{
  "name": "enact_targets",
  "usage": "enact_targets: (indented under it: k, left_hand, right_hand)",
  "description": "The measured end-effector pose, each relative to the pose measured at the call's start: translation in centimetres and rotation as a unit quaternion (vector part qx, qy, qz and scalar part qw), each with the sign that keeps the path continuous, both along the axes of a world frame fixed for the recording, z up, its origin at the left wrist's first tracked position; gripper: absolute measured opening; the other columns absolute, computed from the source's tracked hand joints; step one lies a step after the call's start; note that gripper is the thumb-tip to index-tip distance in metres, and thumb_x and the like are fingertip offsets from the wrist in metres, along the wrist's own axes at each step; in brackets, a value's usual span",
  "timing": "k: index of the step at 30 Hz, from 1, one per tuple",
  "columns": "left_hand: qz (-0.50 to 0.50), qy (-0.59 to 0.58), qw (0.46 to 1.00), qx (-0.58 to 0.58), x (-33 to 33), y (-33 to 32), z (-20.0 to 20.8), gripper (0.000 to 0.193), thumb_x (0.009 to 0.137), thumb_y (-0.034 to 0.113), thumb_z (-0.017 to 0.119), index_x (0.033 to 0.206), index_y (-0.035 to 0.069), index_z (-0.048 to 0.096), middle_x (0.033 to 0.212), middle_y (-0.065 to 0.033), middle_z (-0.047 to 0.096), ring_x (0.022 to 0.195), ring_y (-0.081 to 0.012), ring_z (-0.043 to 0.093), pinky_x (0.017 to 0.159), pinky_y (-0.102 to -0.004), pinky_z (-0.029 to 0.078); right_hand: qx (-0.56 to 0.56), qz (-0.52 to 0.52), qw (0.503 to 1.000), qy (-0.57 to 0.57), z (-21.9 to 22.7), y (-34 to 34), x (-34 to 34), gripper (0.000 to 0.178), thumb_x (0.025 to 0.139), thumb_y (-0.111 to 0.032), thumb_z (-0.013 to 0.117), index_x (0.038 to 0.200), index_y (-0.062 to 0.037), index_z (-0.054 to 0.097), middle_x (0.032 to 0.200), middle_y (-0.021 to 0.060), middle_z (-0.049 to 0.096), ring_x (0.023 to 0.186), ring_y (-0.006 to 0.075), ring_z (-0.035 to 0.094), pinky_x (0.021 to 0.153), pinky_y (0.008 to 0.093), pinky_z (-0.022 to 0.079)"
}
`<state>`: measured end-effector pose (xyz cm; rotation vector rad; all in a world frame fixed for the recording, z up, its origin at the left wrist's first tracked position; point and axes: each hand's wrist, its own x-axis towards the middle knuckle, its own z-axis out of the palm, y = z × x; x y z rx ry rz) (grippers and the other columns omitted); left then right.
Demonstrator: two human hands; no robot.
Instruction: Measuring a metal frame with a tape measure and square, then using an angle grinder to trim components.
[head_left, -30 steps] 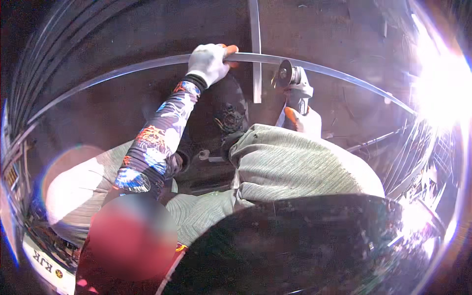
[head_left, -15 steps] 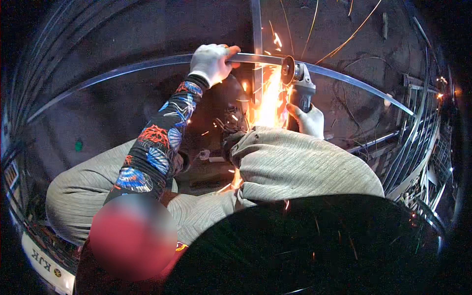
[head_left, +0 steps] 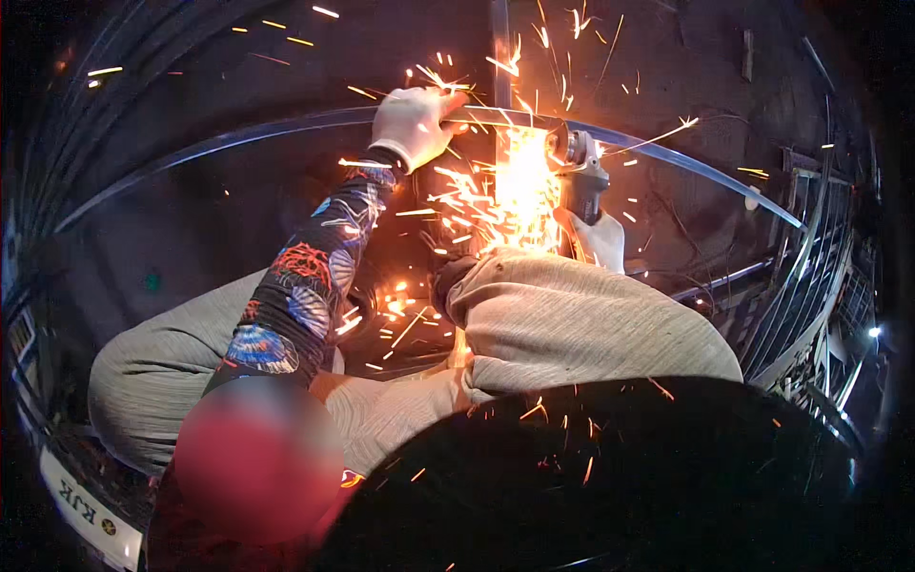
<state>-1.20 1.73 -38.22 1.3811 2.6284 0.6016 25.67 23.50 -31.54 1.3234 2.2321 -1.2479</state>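
Observation:
A long metal bar (head_left: 238, 135) runs crosswise in front of me, curved by the lens. My left hand (head_left: 412, 126), in a white glove with bare fingertips, is closed around it left of the sparks. My right hand (head_left: 605, 240), also gloved, grips an angle grinder (head_left: 591, 176) by its body. The grinder's head is at the bar, and bright sparks (head_left: 529, 181) pour down toward my leg, hiding the disc and the contact spot. A second metal bar (head_left: 501, 57) extends away from me near the cutting area.
My bent knee (head_left: 581, 315) in grey trousers lies just below the spark stream. Long thin rods (head_left: 67, 162) line the left side. Metal bars and scraps (head_left: 810, 257) crowd the right. A large dark shape (head_left: 591, 477) blocks the lower right, and a white panel (head_left: 91, 510) shows lower left.
The sparks have spread much wider, flying left over my forearm and across the floor. The grinder's head has tilted a little, and its disc is now lost in glare. My left hand has barely moved.

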Motion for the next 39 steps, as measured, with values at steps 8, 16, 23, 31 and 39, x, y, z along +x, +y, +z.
enact_targets:
  k: [8,16,23,31,39]
  left_hand:
    - [-0.004,-0.017,1.0,-0.007,1.6,1.3,0.4,0.035,0.085,0.039,0.078,0.117,0.023,0.076,0.097,-0.0052,0.076,0.094,-0.0293,0.073,0.083,-0.0455,0.055]
    - [-0.009,-0.011,1.0,0.01,0.7,1.3,0.0,0.03,0.086,0.04,0.077,0.111,0.022,0.077,0.093,-0.0045,0.075,0.087,-0.031,0.072,0.077,-0.0471,0.055]
    - [-0.002,-0.034,0.999,-0.013,0.9,1.4,1.0,0.033,0.086,0.041,0.077,0.114,0.023,0.077,0.097,-0.0049,0.077,0.092,-0.0306,0.072,0.08,-0.0464,0.055]
    - [0.001,-0.009,1.0,0.021,2.0,-0.2,-0.1,0.036,0.084,0.041,0.079,0.115,0.022,0.076,0.098,-0.0043,0.077,0.094,-0.029,0.073,0.083,-0.0453,0.055]
    - [0.011,-0.011,1.0,-0.011,2.1,-0.4,0.7,0.032,0.086,0.042,0.077,0.113,0.023,0.077,0.097,-0.0047,0.077,0.093,-0.0284,0.073,0.082,-0.0452,0.055]
  right_hand:
    - [0.005,-0.04,0.998,0.042,2.0,1.2,-0.8,0.041,0.083,-0.035,0.087,0.091,0.003,0.074,0.074,0.0051,0.071,0.066,0.0099,0.061,0.062,0.0291,0.048]
    - [-0.03,-0.057,0.996,0.064,0.7,0.8,0.2,0.044,0.081,-0.036,0.086,0.101,0.0019,0.076,0.077,0.0097,0.075,0.068,0.0183,0.068,0.067,0.0359,0.053]
    - [0.004,-0.01,1.0,0.028,1.0,1.3,0.9,0.046,0.08,-0.038,0.084,0.099,0.0033,0.076,0.074,0.0152,0.073,0.069,0.0244,0.071,0.07,0.0396,0.055]
    - [0.008,-0.012,0.997,0.071,1.3,0.4,0.4,0.043,0.081,-0.035,0.084,0.096,0.0045,0.076,0.077,0.0098,0.074,0.069,0.0171,0.068,0.068,0.0346,0.054]
    - [0.01,0.001,0.999,0.039,2.4,0.3,-0.5,0.048,0.078,-0.038,0.087,0.096,0.005,0.075,0.077,0.0083,0.074,0.07,0.0143,0.066,0.068,0.0321,0.053]
